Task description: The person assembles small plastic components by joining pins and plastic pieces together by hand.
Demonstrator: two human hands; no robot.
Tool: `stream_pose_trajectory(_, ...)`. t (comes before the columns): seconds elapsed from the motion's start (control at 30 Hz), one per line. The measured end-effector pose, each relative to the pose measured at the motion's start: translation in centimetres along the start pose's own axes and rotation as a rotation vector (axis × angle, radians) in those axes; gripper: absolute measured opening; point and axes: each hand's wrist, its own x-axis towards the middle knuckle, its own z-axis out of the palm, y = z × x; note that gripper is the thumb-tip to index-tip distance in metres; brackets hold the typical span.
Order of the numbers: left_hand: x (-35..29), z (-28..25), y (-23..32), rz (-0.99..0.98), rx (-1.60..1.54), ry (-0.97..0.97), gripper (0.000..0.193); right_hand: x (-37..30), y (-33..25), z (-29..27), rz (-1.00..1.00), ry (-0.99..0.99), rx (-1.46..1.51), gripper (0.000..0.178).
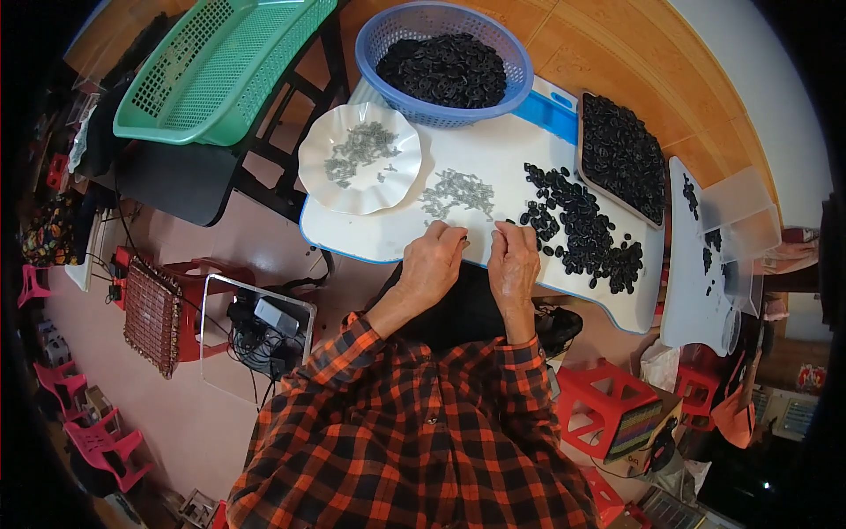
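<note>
At the near edge of the white table (pixel 348 231), my left hand (pixel 432 266) and my right hand (pixel 514 264) face each other, a little apart. The left fingers are closed in a pinch, with a small black piece (pixel 464 237) at their tips. My right thumb and fingertips are pressed together; a dark speck shows there, too small to name. Just beyond the hands lies a patch of small clear pieces (pixel 458 192). Right of it spread many loose black oval pieces (pixel 577 220). A white scalloped plate (pixel 315 159) with more clear pieces stands on the left.
Behind stands a blue basket (pixel 374 78) heaped with black pieces. A filled tray (pixel 606 187) sits at the table's right. Farther right is another white table (pixel 683 309) with clear plastic boxes (pixel 743 212). A green basket (pixel 189 137) is far left; red stools (pixel 604 401) stand below.
</note>
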Motion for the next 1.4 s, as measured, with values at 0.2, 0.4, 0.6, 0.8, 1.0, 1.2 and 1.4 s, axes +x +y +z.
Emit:
stream_pose_trajectory(0.2, 0.4, 0.1, -0.2, -0.004, 0.121, -0.034, 0.014, 0.3, -0.2, -0.3, 0.014, -0.059, -0.03, 0.014)
stream_pose_trajectory(0.4, 0.2, 0.2, -0.4, 0.002, 0.1, 0.009, 0.016, 0.1, 0.4, 0.0, 0.036, -0.023, 0.034, 0.01)
stream_pose_trajectory(0.6, 0.2, 0.0, -0.4, 0.003, 0.084, 0.035, 0.016, 0.5, -0.2, 0.3, 0.027, -0.023, 0.029, 0.009)
stream_pose_trajectory(0.8, -0.1, 0.1, -0.7, 0.049, -0.029, 0.129, 0.018, 1.1, -0.1, 1.2, -0.022, -0.002, -0.013, 0.007)
stream_pose_trajectory(1.0, -0.8, -0.3, -0.3, 0.064, -0.135, 0.167, 0.019, 1.4, -0.3, 1.8, -0.04, -0.071, -0.227, 0.006)
stream_pose_trajectory(1.2, -1.3, -0.8, -0.2, 0.084, -0.29, 0.077, 0.02, -0.4, -1.8, -0.4, -0.017, -0.211, 0.009, 0.006)
stream_pose_trajectory(1.4, -1.7, -1.0, 0.0, -0.058, -0.593, -0.083, 0.014, -1.8, -1.9, -2.0, 0.301, -0.452, 0.639, 0.019)
